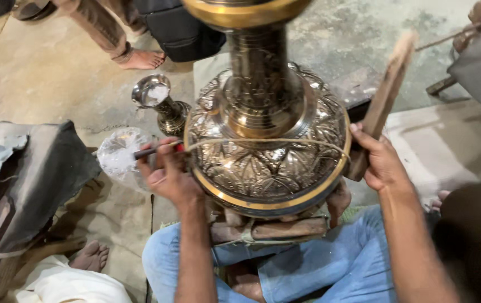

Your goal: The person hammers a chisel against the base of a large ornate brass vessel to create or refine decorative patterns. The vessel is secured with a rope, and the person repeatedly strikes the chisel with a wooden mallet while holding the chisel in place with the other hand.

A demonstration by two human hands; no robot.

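— What is seen from the head view?

— A large engraved brass vessel (267, 151) is seen upright at the centre, propped on wooden blocks (268, 229) over the lap. A cord is run around its belly.

— How is the left hand placed?

— The left hand (167, 175) is closed around a thin tool with a red band (156, 150); the tool's tip is laid against the vessel's left flank, just beside the cord. That grip is fully shut on the tool.

— And the right hand?

— The right hand (379, 163) is wrapped tightly around a wooden mallet (385, 101), which is held tilted, just beside the vessel's right rim. So the vessel is flanked by both grips.

— What else is shown?

— A smaller brass stand (159, 106) is seen on the floor behind, near a clear plastic bag (118, 156). Another person's bare foot (141, 58) is shown farther back.
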